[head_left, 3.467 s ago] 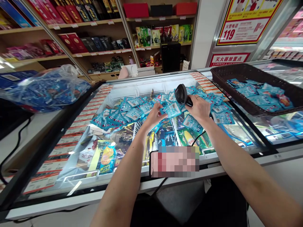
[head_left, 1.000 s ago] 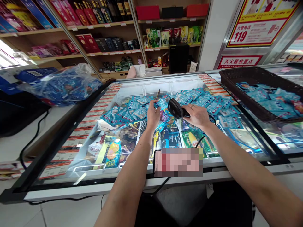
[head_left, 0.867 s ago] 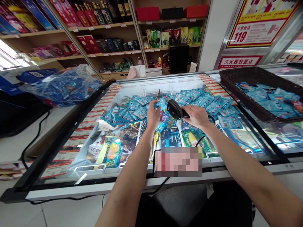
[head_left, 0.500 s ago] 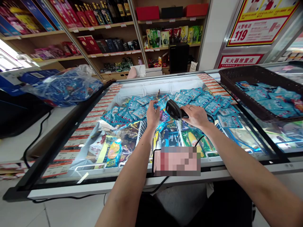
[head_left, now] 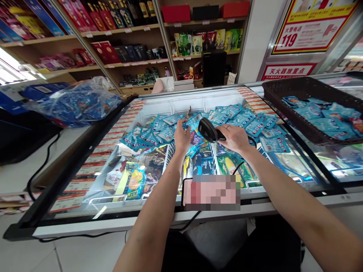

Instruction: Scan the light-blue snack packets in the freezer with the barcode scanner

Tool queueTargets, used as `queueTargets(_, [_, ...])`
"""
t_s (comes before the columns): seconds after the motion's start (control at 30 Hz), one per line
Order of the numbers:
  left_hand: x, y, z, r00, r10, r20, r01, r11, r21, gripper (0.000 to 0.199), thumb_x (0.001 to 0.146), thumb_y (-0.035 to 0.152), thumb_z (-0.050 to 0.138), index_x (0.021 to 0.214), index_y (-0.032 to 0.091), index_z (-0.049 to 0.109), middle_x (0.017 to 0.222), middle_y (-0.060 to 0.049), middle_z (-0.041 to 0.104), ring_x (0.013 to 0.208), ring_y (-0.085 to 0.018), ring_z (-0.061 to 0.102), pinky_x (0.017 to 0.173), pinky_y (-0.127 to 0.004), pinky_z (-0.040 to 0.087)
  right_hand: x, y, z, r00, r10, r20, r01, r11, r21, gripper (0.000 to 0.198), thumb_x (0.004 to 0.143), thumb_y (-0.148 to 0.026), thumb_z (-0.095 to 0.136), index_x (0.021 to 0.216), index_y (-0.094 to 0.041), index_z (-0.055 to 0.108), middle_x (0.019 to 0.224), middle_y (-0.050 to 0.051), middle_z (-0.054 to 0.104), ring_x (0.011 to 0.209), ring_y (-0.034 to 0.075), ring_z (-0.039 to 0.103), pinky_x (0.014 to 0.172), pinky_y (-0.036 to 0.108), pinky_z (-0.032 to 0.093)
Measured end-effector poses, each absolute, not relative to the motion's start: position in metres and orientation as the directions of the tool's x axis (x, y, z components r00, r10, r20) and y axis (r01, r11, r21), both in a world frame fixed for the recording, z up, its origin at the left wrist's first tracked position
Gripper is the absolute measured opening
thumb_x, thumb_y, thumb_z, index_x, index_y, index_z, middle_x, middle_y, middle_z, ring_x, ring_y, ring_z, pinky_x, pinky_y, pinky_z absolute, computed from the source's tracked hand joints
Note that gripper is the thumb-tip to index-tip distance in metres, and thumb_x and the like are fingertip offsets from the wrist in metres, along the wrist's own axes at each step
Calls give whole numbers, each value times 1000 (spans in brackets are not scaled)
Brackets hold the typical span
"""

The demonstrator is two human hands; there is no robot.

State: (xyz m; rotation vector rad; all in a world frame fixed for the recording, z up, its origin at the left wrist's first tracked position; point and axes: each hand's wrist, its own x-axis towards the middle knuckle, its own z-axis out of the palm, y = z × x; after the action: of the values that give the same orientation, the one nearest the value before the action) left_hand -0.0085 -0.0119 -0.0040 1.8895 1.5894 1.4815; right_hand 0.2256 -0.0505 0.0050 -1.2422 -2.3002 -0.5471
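My right hand (head_left: pixel 234 136) is closed round the handle of a black barcode scanner (head_left: pixel 208 130), its head pointing left over the freezer's glass top. My left hand (head_left: pixel 182 135) is just left of the scanner, its fingers apart and seemingly empty. Beyond its fingertips lies a blue snack packet (head_left: pixel 195 120), close to the scanner head; whether the fingers touch it I cannot tell. Many similar blue packets are spread on the glass, with one pile (head_left: pixel 163 130) left of my hands and another (head_left: pixel 249 121) on the right.
A phone (head_left: pixel 187 192), its screen blurred out, rests at the freezer's front edge. A brown basket (head_left: pixel 306 130) of blue packets stands at the right. At the left is a clear plastic bag (head_left: pixel 82 100) with blue packs. Cables run along the front.
My left hand has shifted slightly left, and its fingers look a little more spread. My right hand and the scanner have stayed almost where they were.
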Motion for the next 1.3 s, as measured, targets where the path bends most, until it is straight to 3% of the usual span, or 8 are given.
queueTargets(0.27, [-28,-12,3,-337,700,629,717,-243,654,40,82,21,50,121,17,41,86,-6,57,80,-20,56,78,-34,41,235,-46,5,-227,714,662,958,288,19,38,85,-36,50,117,-17,54,96,11,63,88,25,54,67,32,33])
queueTargets(0.4, [-30,-13,7,-416,627,658,784,-119,609,47,80,23,55,125,16,43,120,-18,49,117,-31,43,99,-47,31,238,-43,4,-175,732,659,973,233,1,38,84,-35,51,117,-16,54,96,11,62,88,25,54,66,32,33])
queueTargets(0.5, [-21,-18,11,-206,702,682,859,-205,470,48,85,31,48,131,20,40,137,-16,39,130,-30,32,105,-48,25,238,-43,5,-162,751,641,977,212,-1,38,84,-35,51,118,-17,53,98,11,62,89,25,54,68,32,34])
queueTargets(0.63, [-11,-21,9,287,802,524,881,-435,183,35,92,35,35,119,27,54,125,-5,56,126,-23,41,109,-46,21,237,-44,6,-128,766,630,984,176,-13,37,85,-35,49,118,-18,53,99,10,62,90,25,54,68,31,34])
queueTargets(0.83, [-12,-16,-3,203,825,527,949,-298,100,40,93,37,28,100,24,65,110,-6,66,116,-25,51,110,-54,16,239,-45,8,-69,769,635,990,131,-51,37,84,-35,51,116,-17,54,99,11,61,89,26,54,67,32,34])
queueTargets(1.0, [-13,-14,-4,166,806,568,965,-251,75,41,92,38,30,106,22,65,114,-9,64,122,-27,47,112,-55,11,241,-44,8,-18,767,641,992,94,-84,37,84,-36,50,114,-16,55,97,12,62,90,26,55,67,32,35])
queueTargets(1.13, [-6,-15,0,350,775,526,892,-447,65,41,93,35,30,124,23,54,132,-6,53,133,-23,36,113,-50,18,243,-42,6,6,768,640,991,80,-105,36,84,-37,49,112,-17,55,97,11,62,89,26,55,67,32,35])
queueTargets(1.3, [5,-19,4,674,653,346,677,-734,65,46,95,39,27,137,25,39,146,-1,37,139,-19,23,112,-43,23,243,-42,8,-5,772,636,990,94,-106,36,84,-38,49,111,-16,56,97,12,62,89,26,54,68,32,36])
